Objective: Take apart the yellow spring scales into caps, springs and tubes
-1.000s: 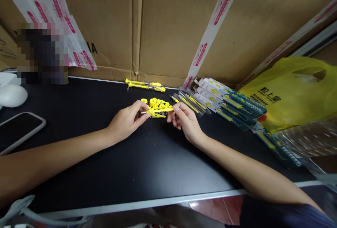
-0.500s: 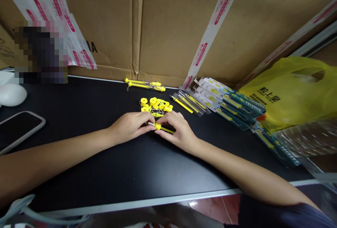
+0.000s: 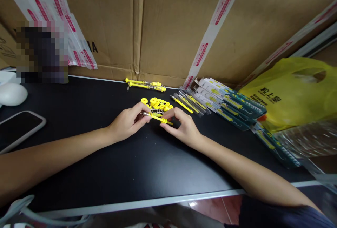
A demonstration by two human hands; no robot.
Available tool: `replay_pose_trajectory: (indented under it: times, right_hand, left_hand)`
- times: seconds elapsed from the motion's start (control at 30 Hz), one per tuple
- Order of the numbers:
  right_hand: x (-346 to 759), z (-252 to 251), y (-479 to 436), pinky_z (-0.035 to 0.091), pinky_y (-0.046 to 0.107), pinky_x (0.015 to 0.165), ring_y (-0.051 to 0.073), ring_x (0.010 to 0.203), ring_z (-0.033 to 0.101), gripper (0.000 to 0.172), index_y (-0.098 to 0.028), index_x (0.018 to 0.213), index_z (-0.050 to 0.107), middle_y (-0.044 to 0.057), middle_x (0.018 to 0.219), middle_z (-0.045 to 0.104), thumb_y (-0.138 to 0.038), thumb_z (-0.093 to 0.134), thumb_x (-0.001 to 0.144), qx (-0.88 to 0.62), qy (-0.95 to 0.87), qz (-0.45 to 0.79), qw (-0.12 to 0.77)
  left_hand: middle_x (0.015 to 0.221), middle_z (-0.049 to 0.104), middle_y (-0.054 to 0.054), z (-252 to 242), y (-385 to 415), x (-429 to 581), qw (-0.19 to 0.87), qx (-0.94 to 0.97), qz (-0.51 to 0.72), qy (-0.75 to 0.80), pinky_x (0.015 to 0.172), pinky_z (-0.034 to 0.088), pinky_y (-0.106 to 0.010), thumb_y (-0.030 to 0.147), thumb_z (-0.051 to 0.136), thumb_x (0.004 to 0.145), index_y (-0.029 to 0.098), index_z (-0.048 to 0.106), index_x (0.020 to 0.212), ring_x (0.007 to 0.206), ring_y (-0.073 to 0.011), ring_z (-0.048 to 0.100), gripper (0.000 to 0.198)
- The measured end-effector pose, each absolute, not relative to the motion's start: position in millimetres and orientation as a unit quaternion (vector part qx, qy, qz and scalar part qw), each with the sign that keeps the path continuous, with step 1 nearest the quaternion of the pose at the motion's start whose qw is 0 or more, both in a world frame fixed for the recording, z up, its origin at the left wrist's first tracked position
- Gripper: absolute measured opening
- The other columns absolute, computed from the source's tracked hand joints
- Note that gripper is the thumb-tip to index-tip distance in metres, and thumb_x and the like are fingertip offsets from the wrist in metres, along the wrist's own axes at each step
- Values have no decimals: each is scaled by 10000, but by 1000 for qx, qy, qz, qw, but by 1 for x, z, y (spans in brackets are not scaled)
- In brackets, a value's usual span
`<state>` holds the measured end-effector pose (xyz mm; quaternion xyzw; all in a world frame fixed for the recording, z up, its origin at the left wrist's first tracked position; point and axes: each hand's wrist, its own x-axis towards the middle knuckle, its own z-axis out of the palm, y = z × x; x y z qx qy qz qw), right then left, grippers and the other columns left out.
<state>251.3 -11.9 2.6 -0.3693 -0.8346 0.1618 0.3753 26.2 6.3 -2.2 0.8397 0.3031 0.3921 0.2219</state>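
Observation:
A thin yellow rod with a metal end is held between both hands above the black table. My left hand pinches its metal end. The fingertips of my right hand close on a yellow ring-like piece on the rod, and the rod's tip sticks out past it. Just behind the hands lies a pile of small yellow parts with metal hooks. Farther back, two assembled yellow rods lie side by side. Several rods in clear sleeves lie to the right of the pile.
Printed packages fan out at the right, beside a yellow plastic bag. At the left are a phone and a white rounded object. Cardboard stands along the black table's back edge.
The yellow ring-like piece is now farther right along the rod, away from the metal end. My left hand has risen slightly, my right hand has shifted right, and more yellow rod shows between them.

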Motion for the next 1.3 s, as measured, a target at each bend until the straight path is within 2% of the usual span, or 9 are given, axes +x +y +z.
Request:
replay_pose_trajectory:
  times: [0.13,0.33,0.5,0.7,0.97,1.17,1.3]
  right_hand:
    - [257,4,-5,452,304,664,166,773,565,122,-215,886,548,46,897,638,-276,620,809,-381,-827,147,386]
    - [264,6,5,427,298,641,151,731,543,105,-202,884,549,50,913,629,-241,612,808,-400,-809,133,409]
    - [265,6,5,408,293,616,144,706,538,104,-203,875,547,42,894,624,-243,614,807,-409,-803,137,411]
    - [264,5,6,401,281,617,141,701,528,176,-207,766,462,36,844,624,-257,628,798,-417,-792,144,423]
    - [263,-2,5,409,273,629,155,719,529,192,-211,721,453,29,787,609,-279,610,809,-398,-831,91,379]
    - [278,7,19,382,265,604,146,653,494,156,-206,730,454,4,711,540,-263,580,802,-517,-776,-25,360]
    - [288,3,29,388,269,598,149,644,520,73,-200,793,479,19,768,584,-219,550,791,-550,-774,-31,312]
  left_hand:
    - [815,666,-25,-6,7,26,284,799,442,292,534,464,-176,260,506,884,158,447,983,640,-82,615,154]
    - [769,638,-11,-7,8,26,294,760,489,312,495,454,-175,249,522,870,158,448,963,534,-49,533,150]
    - [777,635,-16,-7,8,26,311,747,494,318,486,450,-172,262,517,875,160,439,954,536,-46,529,151]
    - [813,623,-20,-7,12,26,334,712,529,319,489,455,-172,243,534,859,173,416,937,576,-57,551,157]
    - [856,586,-6,-3,19,30,372,654,573,324,424,409,-142,180,533,814,200,360,865,532,-34,518,182]
    - [817,565,4,-2,19,30,361,659,566,340,443,419,-160,191,549,799,197,369,815,523,-34,505,181]
    - [822,568,-1,-3,20,30,361,664,557,345,437,402,-171,194,551,802,194,371,793,515,-36,500,180]
